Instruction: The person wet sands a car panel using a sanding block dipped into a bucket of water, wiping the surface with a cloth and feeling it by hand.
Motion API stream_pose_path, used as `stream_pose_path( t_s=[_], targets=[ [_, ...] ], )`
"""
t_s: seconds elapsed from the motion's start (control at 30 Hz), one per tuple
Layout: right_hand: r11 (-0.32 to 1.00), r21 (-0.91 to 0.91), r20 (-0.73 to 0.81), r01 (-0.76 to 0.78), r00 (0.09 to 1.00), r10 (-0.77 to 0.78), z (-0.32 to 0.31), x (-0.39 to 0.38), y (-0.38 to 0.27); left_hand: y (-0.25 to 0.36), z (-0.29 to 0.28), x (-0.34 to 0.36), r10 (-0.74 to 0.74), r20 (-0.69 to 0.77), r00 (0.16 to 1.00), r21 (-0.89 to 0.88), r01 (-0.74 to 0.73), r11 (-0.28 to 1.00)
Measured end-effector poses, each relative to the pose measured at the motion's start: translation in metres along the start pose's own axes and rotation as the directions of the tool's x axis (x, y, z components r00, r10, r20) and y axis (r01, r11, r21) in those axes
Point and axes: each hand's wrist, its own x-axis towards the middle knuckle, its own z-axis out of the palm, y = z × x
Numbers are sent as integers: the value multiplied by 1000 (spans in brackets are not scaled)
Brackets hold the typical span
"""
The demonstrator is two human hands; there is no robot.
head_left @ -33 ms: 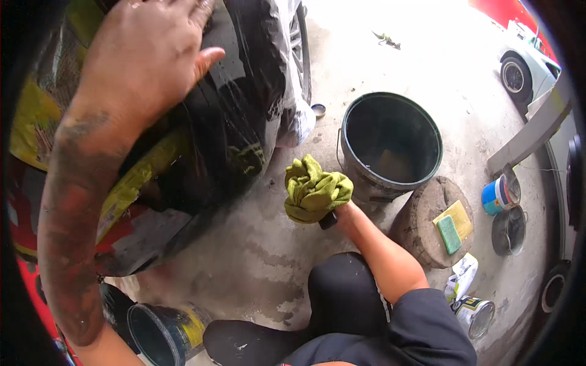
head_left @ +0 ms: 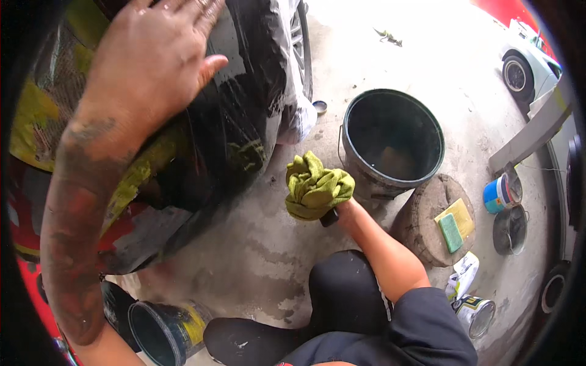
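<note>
My left hand [head_left: 155, 58] lies palm down with fingers stretched out, over the dark, wet-looking car bodywork [head_left: 210, 131] at the upper left. Its fingertips run up to the top edge of the picture, and its thumb sticks out to the right. A bunched yellow-green cloth [head_left: 317, 186] is in my right hand, held off the floor near the middle. The cloth covers most of that hand [head_left: 348, 210], fingers included. Something small and black [head_left: 328, 218] shows at the wrist. Greenish-yellow and bare grey patches mark the car's red and black panels.
A large dark bucket [head_left: 361, 165] stands right of the cloth. Beside it, a wooden stump [head_left: 421, 232] bears a green sponge [head_left: 450, 233] and a yellow pad [head_left: 461, 213]. Tins [head_left: 510, 229] stand at the right. Another bucket [head_left: 149, 314] is at lower left.
</note>
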Motion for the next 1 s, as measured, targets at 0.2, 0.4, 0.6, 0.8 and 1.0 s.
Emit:
stream_pose_path(
  t_s=[0.2,0.4,0.6,0.8,1.0],
  targets=[
    [998,42,-112,-54,992,59,13,2,-5,39,16,-32,230,23,973,-351,-208,913],
    [998,-26,-278,-55,959,45,63,-14,-7,79,17,-61,366,102,925,-459,-283,842],
    [986,-161,-327,-49,945,-6,64,-22,-8,116,10,-82,439,175,881,-485,-311,817],
    [978,-197,-336,-73,942,2,61,-35,-16,173,6,-109,512,293,808,-246,-454,857],
    [923,-354,-428,-148,904,-20,83,-28,-7,200,20,-119,495,403,770,-161,-473,866]
  ],
)
